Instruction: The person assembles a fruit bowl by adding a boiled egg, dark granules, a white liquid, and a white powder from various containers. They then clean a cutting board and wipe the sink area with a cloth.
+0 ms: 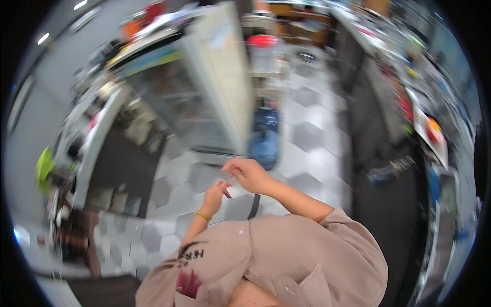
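Note:
My two bare hands are in front of my torso, over the tiled floor. My right hand reaches across to the left, its fingers loosely bent and nothing seen in it. Just below and left of it is my left hand, with a yellow band round the wrist. The left thumb stands apart from its fingers, and no held thing shows. Motion blurs the fingertips, so I cannot tell whether the hands touch. Beyond them stand a glass-door fridge and a large blue water bottle.
A long dark counter lines the right side, with cluttered goods along it. A red-lidded clear container sits on a shelf behind the bottle. To the left is a pale-topped counter. Hexagon-tiled aisle floor runs ahead.

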A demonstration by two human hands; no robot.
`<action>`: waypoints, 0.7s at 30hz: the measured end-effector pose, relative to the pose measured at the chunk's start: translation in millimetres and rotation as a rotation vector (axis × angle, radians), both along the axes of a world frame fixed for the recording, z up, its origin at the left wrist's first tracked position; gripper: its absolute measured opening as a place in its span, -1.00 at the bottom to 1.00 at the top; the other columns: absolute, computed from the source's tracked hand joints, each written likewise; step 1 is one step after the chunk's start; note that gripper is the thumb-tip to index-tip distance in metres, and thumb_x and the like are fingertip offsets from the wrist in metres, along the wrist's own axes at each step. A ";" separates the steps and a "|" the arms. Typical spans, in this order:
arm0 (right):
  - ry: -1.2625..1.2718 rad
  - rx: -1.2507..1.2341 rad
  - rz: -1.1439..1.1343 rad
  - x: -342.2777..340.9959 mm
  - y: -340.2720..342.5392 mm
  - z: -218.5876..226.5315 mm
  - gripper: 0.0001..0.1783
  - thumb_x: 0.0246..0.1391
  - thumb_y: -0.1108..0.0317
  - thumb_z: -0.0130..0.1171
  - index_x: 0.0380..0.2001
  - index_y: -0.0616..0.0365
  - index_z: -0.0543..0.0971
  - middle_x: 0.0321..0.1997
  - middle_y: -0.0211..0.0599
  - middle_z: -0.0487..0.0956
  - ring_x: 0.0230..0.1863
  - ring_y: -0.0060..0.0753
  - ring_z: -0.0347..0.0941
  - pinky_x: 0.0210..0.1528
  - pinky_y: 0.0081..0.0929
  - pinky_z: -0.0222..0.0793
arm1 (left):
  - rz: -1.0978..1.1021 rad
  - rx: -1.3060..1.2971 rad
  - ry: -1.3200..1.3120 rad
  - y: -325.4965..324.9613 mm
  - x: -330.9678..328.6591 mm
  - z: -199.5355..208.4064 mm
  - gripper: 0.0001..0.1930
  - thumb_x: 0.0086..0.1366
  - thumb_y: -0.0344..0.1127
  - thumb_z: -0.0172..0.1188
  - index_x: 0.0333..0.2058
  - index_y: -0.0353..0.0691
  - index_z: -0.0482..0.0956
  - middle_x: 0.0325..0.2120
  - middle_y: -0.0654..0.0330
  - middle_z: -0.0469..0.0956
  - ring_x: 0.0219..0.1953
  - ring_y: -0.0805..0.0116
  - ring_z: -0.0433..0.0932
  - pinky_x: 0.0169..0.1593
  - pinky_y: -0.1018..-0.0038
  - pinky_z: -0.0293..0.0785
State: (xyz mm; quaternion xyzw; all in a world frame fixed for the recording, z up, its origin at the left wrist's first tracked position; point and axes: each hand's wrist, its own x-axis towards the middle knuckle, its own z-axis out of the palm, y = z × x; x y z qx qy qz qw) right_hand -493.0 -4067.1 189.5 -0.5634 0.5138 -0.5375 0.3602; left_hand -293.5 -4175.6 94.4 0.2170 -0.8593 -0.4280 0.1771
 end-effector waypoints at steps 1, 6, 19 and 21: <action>0.107 -0.072 0.058 50.9 -36.7 1.4 -0.67 0.08 0.38 0.25 -0.06 0.10 0.52 -0.19 -0.13 0.55 -0.16 -0.09 0.55 -0.07 -0.18 0.44 | 0.176 0.026 -0.045 -10.5 68.5 8.5 -0.67 0.49 -0.26 -0.13 -0.13 -0.32 0.60 -0.08 0.04 0.60 -0.01 0.17 0.49 0.16 0.36 0.32; 0.276 -0.471 -0.018 229.2 -226.6 24.4 -0.43 -0.03 0.35 0.35 0.07 0.17 0.42 0.08 -0.07 0.42 0.14 0.00 0.37 0.17 -0.20 0.33 | 0.591 0.129 0.043 -40.2 288.8 24.3 -0.66 0.49 -0.26 -0.14 0.02 -0.29 0.54 -0.04 0.11 0.57 -0.01 0.23 0.47 0.15 0.38 0.32; 0.286 -0.264 -0.472 287.8 -725.5 28.4 -0.14 -0.03 0.01 0.38 0.23 0.25 0.29 0.18 0.11 0.44 0.23 0.09 0.36 0.27 -0.15 0.28 | 0.949 0.288 0.235 -295.0 482.6 24.8 -0.49 0.47 -0.22 0.00 0.34 -0.11 0.21 0.24 0.15 0.35 0.00 0.40 0.48 -0.04 0.48 0.41; 0.188 -0.152 -0.307 312.3 -749.9 28.6 -0.21 -0.04 0.04 0.38 0.20 0.18 0.36 0.18 0.00 0.48 0.23 0.04 0.37 0.28 -0.15 0.27 | 0.945 0.297 0.230 -337.9 506.3 39.6 -0.50 0.47 -0.22 -0.01 0.34 -0.09 0.21 0.24 0.16 0.35 0.01 0.40 0.48 -0.04 0.49 0.41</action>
